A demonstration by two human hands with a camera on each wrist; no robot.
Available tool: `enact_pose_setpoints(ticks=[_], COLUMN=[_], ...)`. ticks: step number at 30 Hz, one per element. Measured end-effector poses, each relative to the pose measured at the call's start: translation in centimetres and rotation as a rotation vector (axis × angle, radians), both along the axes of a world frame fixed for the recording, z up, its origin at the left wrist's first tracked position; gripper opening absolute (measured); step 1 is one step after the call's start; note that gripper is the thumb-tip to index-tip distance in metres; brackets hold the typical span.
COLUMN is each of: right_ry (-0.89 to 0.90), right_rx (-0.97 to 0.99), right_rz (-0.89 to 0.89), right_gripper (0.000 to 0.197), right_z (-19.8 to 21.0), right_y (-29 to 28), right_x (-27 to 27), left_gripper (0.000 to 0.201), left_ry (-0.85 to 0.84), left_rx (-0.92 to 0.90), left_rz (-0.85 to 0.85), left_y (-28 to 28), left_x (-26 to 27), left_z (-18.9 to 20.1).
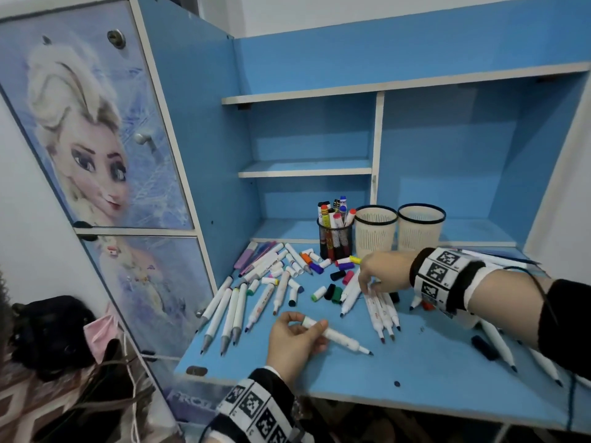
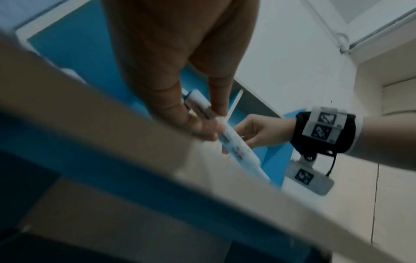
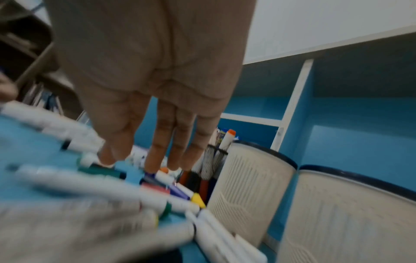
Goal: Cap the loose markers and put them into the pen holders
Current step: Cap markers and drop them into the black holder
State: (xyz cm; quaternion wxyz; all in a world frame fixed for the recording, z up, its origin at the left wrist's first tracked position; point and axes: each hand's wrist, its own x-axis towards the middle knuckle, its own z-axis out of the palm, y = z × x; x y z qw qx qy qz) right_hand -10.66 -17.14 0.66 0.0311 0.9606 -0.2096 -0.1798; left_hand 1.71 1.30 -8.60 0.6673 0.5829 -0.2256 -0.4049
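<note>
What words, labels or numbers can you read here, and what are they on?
"FROZ...": cut-off lettering at the foot of the cabinet door.
Held marker: dark barrel print, blurred.
Markers in the black mesh holder: print too small.
Wristbands: square coded patterns, no words.

Child's bedroom; cartoon-princess cabinet (image 1: pixel 96 123), blue desk (image 1: pixel 415 362)

Honestly not much readable here: the only actual letters I can make out are "FRO" at the bottom of the cabinet's lower door panel (image 1: pixel 188 401), cut off by the left wristband. The marker (image 2: pixel 74 142) in the left hand (image 1: pixel 295 343) has dark print on its barrel, but it's too blurry to read. The wristbands (image 1: pixel 438 276) just carry black-and-white square code tags, no text.
</note>
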Motion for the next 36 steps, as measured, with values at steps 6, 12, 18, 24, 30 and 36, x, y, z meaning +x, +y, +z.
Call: enact_pose_setpoints(ticks=[6, 12, 18, 24, 30, 36], right_ry=[0.049, 0.021, -0.081, -0.146, -0.072, -0.139], right_rx=[-0.084, -0.032, 0.06, 0.115, 0.068, 0.111], right_rz=[-0.002, -0.05, -0.064, -0.094, -0.237, -0.246], right_gripper=[0.024, 0.028, 0.03, 0.031, 0.023, 0.021], right_z=[-1.5, -1.3, -1.7, -0.9, -0.2, -1.0], right_y=[-0.5, -1.7, -2.5, -2.8, -4.4, -4.1], right_x=[-0.7, -1.6, -1.5, -2.6, -6.5, -9.7], left_gripper=[0.028, 0.03, 0.028, 0.028, 0.028, 0.028], left_ry=[-0.002, 0.0, -0.007, 0.006, -0.008, -0.011], left_rx=[-0.177, -0.223, -0.238, -0.252, -0.264, -0.301], left_rz=[0.103, 0.083, 0.059, 0.054, 0.044, 0.028], left_y=[-1.0, -1.3, -1.5, -1.5, -1.6, -1.6], left_x=[-2.5, -2.3, -2.0, -2.1, -1.8, -1.9], left_z=[-0.8, -1.3, -1.5, -1.7, -1.9, -2.1])
